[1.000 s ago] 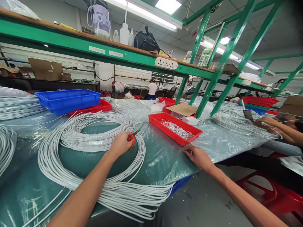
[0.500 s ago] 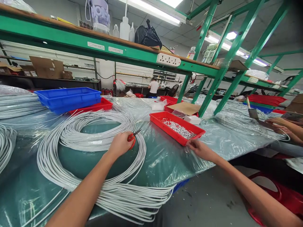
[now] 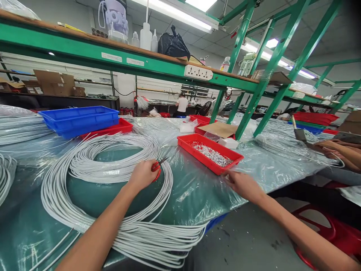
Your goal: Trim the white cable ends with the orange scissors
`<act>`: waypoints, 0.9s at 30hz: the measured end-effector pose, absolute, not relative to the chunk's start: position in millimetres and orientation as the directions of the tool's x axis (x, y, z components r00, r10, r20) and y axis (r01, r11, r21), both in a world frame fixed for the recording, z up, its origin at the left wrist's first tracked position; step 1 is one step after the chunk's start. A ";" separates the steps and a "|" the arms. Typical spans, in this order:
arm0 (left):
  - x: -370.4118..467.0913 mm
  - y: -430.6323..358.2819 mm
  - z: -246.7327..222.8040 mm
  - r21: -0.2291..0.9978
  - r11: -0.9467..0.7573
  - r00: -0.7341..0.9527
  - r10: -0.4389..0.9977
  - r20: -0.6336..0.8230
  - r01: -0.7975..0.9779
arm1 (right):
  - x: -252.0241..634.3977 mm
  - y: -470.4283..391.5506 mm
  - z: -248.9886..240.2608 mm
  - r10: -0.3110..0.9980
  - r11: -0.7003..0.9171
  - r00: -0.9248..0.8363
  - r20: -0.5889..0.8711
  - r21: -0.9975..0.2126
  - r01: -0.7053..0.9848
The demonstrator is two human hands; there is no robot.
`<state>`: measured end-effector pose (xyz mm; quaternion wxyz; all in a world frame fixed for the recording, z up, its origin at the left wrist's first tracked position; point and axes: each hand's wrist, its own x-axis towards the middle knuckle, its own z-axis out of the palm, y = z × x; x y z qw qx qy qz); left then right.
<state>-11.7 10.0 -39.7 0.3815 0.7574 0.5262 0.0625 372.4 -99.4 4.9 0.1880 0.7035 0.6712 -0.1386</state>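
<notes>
My left hand (image 3: 143, 175) is closed around the red handles of a pair of scissors (image 3: 156, 169), whose dark blades point right and away from me. It hovers above a large coil of white cable (image 3: 58, 192), with a smaller coil (image 3: 98, 174) lying on top. My right hand (image 3: 243, 185) is at the near corner of a red tray (image 3: 197, 159), fingers bent and pressed together at the tips. Whatever the fingertips hold, if anything, is too small to make out. Small shiny metal pieces (image 3: 213, 155) lie in the tray.
Blue trays (image 3: 81, 119) rest on a red one at the left. Green posts (image 3: 258, 98) carry a shelf above the table. Bundled cable ends (image 3: 166, 241) hang over the front edge. At the right, another person's arms (image 3: 340, 150) work beside more coils.
My right hand has drawn back slightly toward me, still close to the tray's corner. My left hand keeps the scissors in nearly the same place. The whole view has shifted a little.
</notes>
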 end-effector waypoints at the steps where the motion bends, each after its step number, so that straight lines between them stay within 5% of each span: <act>1: -11.5 9.9 -39.5 0.644 -0.157 0.441 0.844 -0.306 0.748 | 369.6 -101.7 3.1 0.875 0.007 0.040 -0.482 0.097 0.995; 11: -12.4 11.4 -36.2 0.638 -0.148 0.431 0.846 -0.314 0.756 | 360.4 -93.5 -9.9 0.836 0.135 -0.044 -0.547 0.128 0.983; 19: -14.2 11.8 -36.2 0.638 -0.147 0.432 0.844 -0.318 0.756 | 356.1 -62.2 14.5 0.802 0.156 -0.153 -0.578 -0.046 0.987; 23: -14.9 11.6 -36.9 0.634 -0.156 0.435 0.845 -0.312 0.757 | 372.8 -23.9 8.3 0.886 0.029 -0.005 -0.463 0.045 0.999; 27: -15.7 11.4 -36.7 0.650 -0.158 0.440 0.847 -0.298 0.743 | 397.9 5.5 -10.1 0.856 0.026 0.018 -0.517 0.078 0.997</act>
